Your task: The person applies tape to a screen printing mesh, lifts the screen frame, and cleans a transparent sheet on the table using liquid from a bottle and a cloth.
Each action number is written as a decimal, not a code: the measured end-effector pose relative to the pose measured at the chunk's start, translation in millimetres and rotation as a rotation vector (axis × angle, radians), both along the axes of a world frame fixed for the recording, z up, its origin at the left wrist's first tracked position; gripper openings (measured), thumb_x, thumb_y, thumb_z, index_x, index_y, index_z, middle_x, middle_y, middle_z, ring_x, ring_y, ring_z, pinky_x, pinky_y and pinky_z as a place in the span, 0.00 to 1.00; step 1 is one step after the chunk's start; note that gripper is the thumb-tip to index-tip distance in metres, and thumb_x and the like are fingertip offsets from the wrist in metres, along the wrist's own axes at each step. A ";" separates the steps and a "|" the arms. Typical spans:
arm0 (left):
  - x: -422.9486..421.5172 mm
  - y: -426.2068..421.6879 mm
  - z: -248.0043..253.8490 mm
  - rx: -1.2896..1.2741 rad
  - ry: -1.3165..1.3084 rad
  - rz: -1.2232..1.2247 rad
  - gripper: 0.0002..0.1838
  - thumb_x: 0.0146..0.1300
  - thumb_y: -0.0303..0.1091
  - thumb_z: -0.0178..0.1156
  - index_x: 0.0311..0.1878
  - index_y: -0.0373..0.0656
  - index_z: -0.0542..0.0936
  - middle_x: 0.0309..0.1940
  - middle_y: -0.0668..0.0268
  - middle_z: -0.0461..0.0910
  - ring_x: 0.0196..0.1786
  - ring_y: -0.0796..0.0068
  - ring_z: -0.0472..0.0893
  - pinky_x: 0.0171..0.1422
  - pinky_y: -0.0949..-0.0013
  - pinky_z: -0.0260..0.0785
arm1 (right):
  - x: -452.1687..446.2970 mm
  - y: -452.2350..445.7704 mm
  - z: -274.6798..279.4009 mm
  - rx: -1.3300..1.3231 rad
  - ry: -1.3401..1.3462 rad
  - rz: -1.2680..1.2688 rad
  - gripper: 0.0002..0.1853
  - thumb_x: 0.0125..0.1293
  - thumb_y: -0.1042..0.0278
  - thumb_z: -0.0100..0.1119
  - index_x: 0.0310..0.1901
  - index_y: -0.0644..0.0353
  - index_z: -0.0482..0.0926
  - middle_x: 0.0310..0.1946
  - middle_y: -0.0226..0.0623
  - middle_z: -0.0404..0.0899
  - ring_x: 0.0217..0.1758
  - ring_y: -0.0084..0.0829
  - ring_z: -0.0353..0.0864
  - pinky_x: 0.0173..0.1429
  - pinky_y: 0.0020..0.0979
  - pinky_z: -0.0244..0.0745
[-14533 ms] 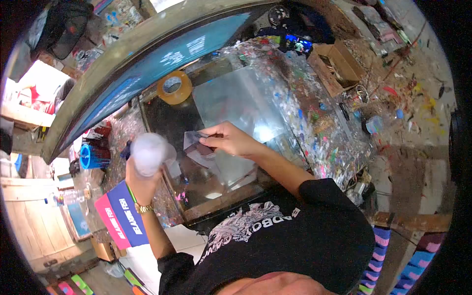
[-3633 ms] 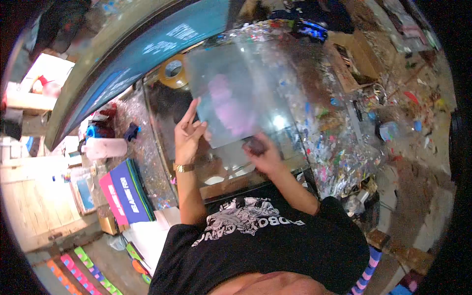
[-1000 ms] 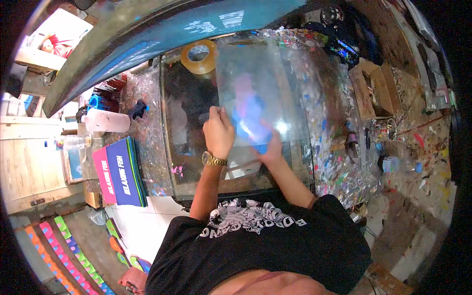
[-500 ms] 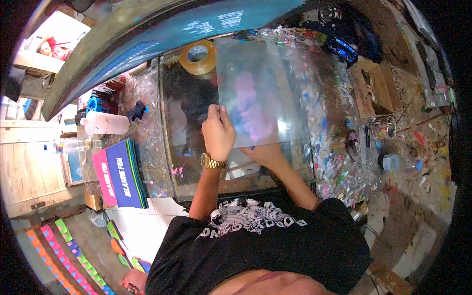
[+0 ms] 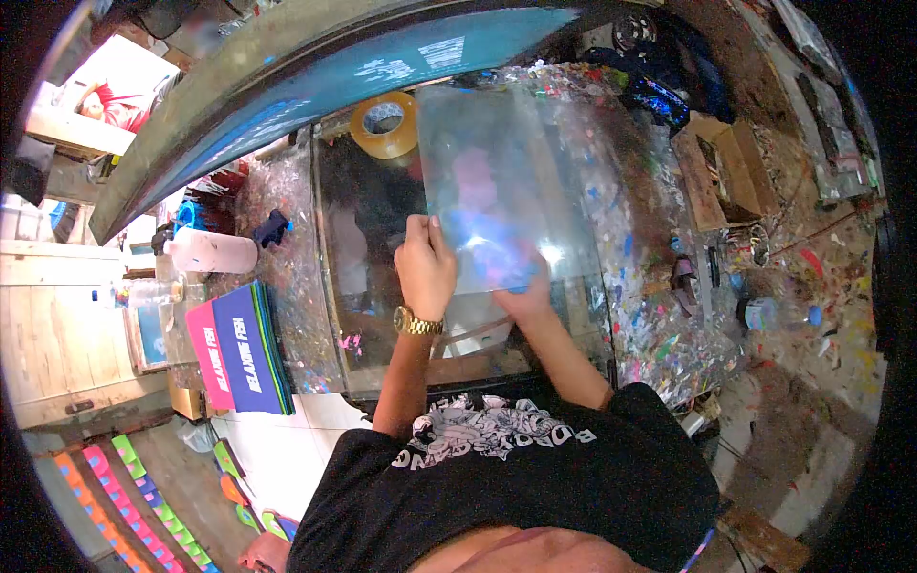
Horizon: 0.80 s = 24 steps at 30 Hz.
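A translucent plastic sheet is held over the dark glass panel in front of me. My left hand, with a gold watch on the wrist, has its fingers closed on the sheet's left edge. My right hand is at the lower edge, its fingers mostly behind the sheet and blurred. A blue patch shows near those fingertips; I cannot tell what it is. Blurred pink and violet shapes show through the sheet. A roll of clear tape lies at the far left of the panel.
A framed screen tilts over the back of the paint-spattered table. At left are a pale bottle and a stack of "RELAXING FISH" sheets. An open cardboard box and a clear bottle stand at right.
My right hand has shifted slightly right along the sheet's lower edge, and a blue patch shows near its fingertips. The left hand keeps its hold. The view has moved a little.
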<state>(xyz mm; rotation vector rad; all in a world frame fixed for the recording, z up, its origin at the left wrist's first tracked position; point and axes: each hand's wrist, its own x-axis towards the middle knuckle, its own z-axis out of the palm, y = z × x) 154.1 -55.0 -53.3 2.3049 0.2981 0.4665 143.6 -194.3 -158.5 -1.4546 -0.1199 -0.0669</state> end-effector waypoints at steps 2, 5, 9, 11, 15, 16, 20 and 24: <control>0.3 0.1 -1.7 -0.005 0.010 0.007 0.09 0.74 0.32 0.51 0.39 0.36 0.72 0.22 0.50 0.78 0.27 0.44 0.79 0.30 0.50 0.66 | 10.6 -18.9 -1.2 0.659 0.335 0.050 0.26 0.68 0.45 0.54 0.56 0.59 0.78 0.53 0.40 0.81 0.61 0.41 0.77 0.70 0.45 0.69; -0.8 -2.2 -6.4 -0.041 0.011 0.012 0.09 0.74 0.32 0.51 0.39 0.36 0.72 0.22 0.50 0.78 0.26 0.44 0.79 0.29 0.51 0.66 | 11.9 -27.2 0.0 1.381 0.656 0.136 0.25 0.69 0.49 0.54 0.58 0.60 0.76 0.54 0.41 0.80 0.61 0.41 0.76 0.67 0.43 0.71; 0.4 -4.7 -2.0 -0.084 -0.003 0.031 0.09 0.74 0.32 0.51 0.38 0.36 0.72 0.21 0.50 0.77 0.24 0.45 0.79 0.27 0.53 0.65 | 2.9 7.1 -9.5 0.965 0.573 0.076 0.18 0.71 0.62 0.54 0.56 0.65 0.76 0.51 0.43 0.81 0.54 0.36 0.80 0.60 0.36 0.78; 0.5 -3.8 -1.4 -0.061 -0.005 0.022 0.09 0.74 0.32 0.51 0.38 0.36 0.72 0.21 0.50 0.77 0.24 0.46 0.78 0.27 0.53 0.64 | -1.2 -8.4 6.8 1.411 0.997 -0.031 0.16 0.72 0.64 0.54 0.55 0.65 0.76 0.51 0.43 0.81 0.53 0.34 0.80 0.60 0.35 0.78; -0.2 -8.1 0.6 -0.086 -0.008 0.008 0.09 0.74 0.31 0.51 0.38 0.36 0.72 0.20 0.50 0.76 0.22 0.47 0.77 0.26 0.54 0.63 | -0.1 -17.1 -23.1 1.426 0.714 0.098 0.15 0.72 0.65 0.55 0.55 0.63 0.76 0.51 0.42 0.80 0.53 0.33 0.80 0.56 0.34 0.80; 0.3 -8.9 0.2 -0.085 -0.009 0.005 0.09 0.74 0.31 0.51 0.38 0.36 0.72 0.20 0.50 0.76 0.22 0.47 0.77 0.26 0.54 0.63 | -8.6 -16.3 -27.9 1.240 0.645 0.154 0.15 0.72 0.63 0.56 0.55 0.62 0.77 0.50 0.41 0.81 0.52 0.33 0.80 0.54 0.34 0.80; 2.8 -6.0 4.0 -0.083 -0.007 0.017 0.09 0.74 0.32 0.51 0.38 0.36 0.72 0.19 0.50 0.75 0.21 0.49 0.77 0.26 0.55 0.63 | -15.0 -23.2 -1.9 1.208 0.966 0.159 0.12 0.71 0.62 0.57 0.51 0.57 0.79 0.44 0.35 0.83 0.45 0.32 0.83 0.50 0.33 0.82; -1.6 -12.4 0.6 -0.090 -0.003 0.026 0.10 0.74 0.33 0.52 0.38 0.35 0.73 0.18 0.51 0.75 0.21 0.51 0.77 0.26 0.57 0.62 | -5.7 -16.2 -23.2 1.227 0.883 0.040 0.13 0.70 0.58 0.60 0.51 0.55 0.79 0.45 0.33 0.83 0.46 0.29 0.83 0.50 0.32 0.82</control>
